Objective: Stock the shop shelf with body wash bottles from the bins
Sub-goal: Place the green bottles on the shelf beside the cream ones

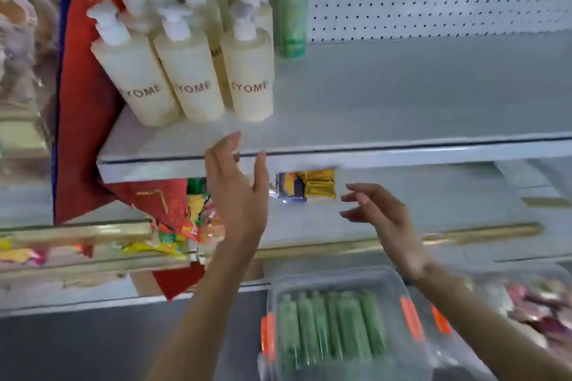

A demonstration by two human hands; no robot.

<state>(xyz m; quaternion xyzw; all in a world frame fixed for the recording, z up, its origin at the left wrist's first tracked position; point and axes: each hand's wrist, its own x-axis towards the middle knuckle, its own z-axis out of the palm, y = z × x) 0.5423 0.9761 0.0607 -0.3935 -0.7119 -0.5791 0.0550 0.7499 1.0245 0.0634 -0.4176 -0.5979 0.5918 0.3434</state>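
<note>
Several cream pump bottles (250,77) marked KYOME stand in rows at the left of the white shelf (402,108). One green bottle (292,6) stands upright behind them, by the pegboard. On the floor below, a clear bin (337,278) with orange latches holds several green bottles (331,328) lying side by side. My left hand (238,189) hovers in front of the shelf edge, fingers straight, holding nothing. My right hand (380,216) is lower and to the right, above the bin, fingers loosely spread and empty.
The shelf to the right of the green bottle is bare. A lower shelf carries snack packets (173,241) at left and gold-wrapped packs (309,185) at the back. A red panel (89,71) borders the shelf's left end. A second clear bin (532,303) sits at right.
</note>
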